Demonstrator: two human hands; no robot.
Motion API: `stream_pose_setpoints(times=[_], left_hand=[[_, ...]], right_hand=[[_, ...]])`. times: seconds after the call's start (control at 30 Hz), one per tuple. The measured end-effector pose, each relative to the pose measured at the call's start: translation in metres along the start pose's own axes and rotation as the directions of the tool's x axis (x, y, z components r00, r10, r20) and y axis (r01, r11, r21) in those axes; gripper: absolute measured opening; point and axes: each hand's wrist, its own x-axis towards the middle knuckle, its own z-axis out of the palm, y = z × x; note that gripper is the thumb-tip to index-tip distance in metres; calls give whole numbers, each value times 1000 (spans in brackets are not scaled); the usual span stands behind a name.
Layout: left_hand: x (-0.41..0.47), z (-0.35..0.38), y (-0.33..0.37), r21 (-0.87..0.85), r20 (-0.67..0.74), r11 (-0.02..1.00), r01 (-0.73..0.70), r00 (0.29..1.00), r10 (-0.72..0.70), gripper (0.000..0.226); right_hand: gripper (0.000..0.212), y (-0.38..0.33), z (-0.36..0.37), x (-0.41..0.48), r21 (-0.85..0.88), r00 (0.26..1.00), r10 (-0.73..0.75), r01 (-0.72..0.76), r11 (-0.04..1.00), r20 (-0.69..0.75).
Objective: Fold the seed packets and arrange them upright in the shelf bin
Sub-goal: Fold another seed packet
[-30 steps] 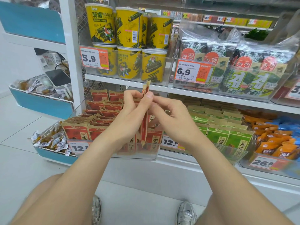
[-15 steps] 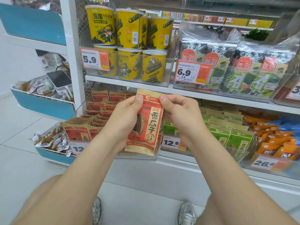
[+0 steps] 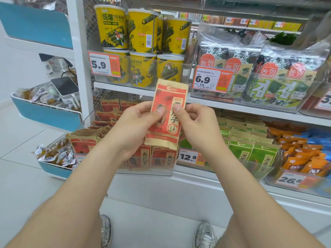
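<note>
A red and tan seed packet [image 3: 167,97] is held upright in front of the shelves, its printed face towards me. My left hand [image 3: 136,127] pinches its left side, thumb on the front. On the right side, my right hand [image 3: 198,126] pinches it the same way. Below the packet is a clear shelf bin [image 3: 161,169] with several matching red packets [image 3: 161,156] standing upright at its front and more leaning behind at the left.
Green seed packets [image 3: 250,147] fill the bin to the right, orange snack bags [image 3: 300,158] beyond. Yellow tubs [image 3: 143,68] and seaweed packs [image 3: 268,83] sit on the shelf above. A blue side rack [image 3: 46,117] holds a white device and wrapped sweets. My shoes stand on the floor below.
The packet was edge-on a second ago, then turned face-on. It has since risen, and both hands slid from its top corners down to its middle.
</note>
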Motion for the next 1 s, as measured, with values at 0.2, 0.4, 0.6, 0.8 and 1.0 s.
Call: stream_pose_setpoints(times=[0.2, 0.4, 0.6, 0.8, 1.0], left_hand=[[-5, -1, -6, 194, 158, 980, -44, 987, 13, 62], [-7, -2, -1, 311, 158, 947, -77, 987, 29, 57], [-2, -3, -3, 312, 57, 943, -117, 993, 105, 57], [15, -17, -10, 775, -86, 627, -74, 972, 220, 60], [38, -11, -8, 986, 135, 117, -116, 975, -174, 85]], right_hand=[[43, 2, -5, 5, 92, 992, 13, -2, 996, -127], [37, 2, -9, 3, 277, 982, 186, -175, 945, -12], [25, 3, -8, 7, 296, 994, 47, -16, 955, -96], [31, 17, -13, 14, -125, 939, -302, 284, 951, -167], [42, 37, -13, 28, -266, 951, -309, 300, 916, 9]])
